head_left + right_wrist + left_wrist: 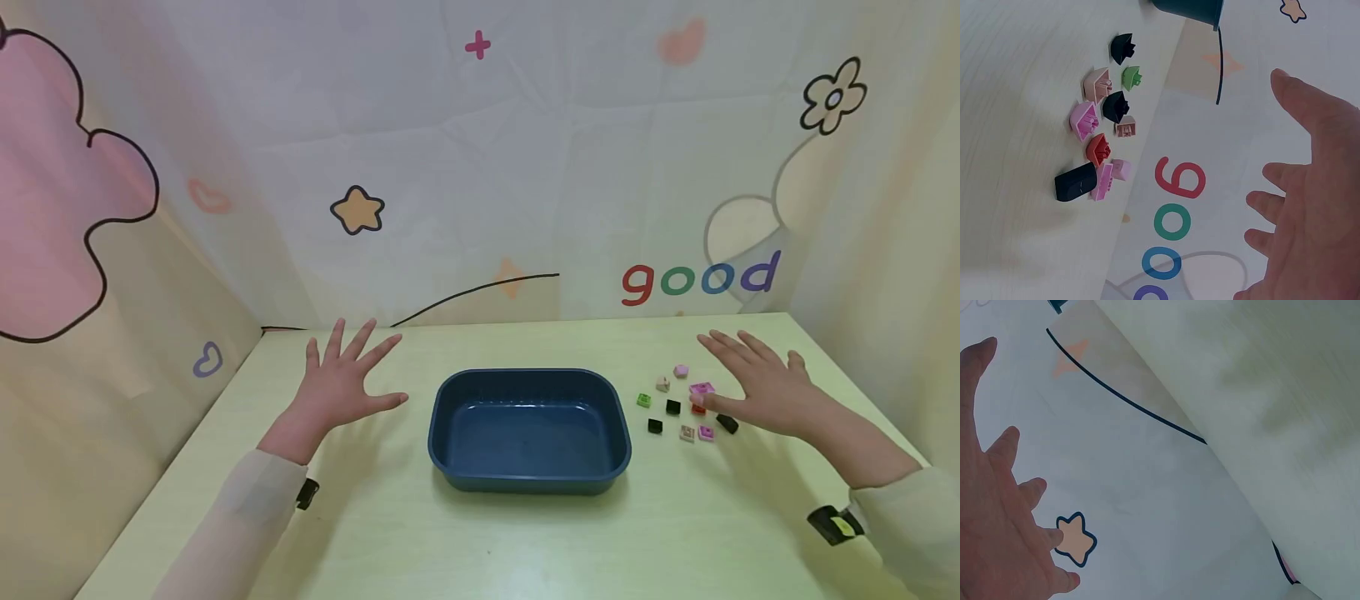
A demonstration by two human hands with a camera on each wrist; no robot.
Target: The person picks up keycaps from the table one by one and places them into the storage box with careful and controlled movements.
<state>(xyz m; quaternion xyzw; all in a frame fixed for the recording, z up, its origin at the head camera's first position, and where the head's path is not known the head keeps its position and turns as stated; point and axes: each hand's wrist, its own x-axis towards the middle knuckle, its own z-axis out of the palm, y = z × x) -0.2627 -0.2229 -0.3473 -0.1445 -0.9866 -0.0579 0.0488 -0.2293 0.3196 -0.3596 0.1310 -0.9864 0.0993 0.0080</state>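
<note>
In the head view, your right hand (761,387) partly covers the red key cap (1097,150), while the right wrist view shows the two apart. This same view cuts the blue tray (529,483), so only one corner remains visible. Your left hand (339,392) is cut by the edge in its wrist view. The tray stands between your hands, and its open top shows a glossy floor. Small key caps (673,407) lie right of it on the table (420,542). Both your hands are released, with fingers spread.
</note>
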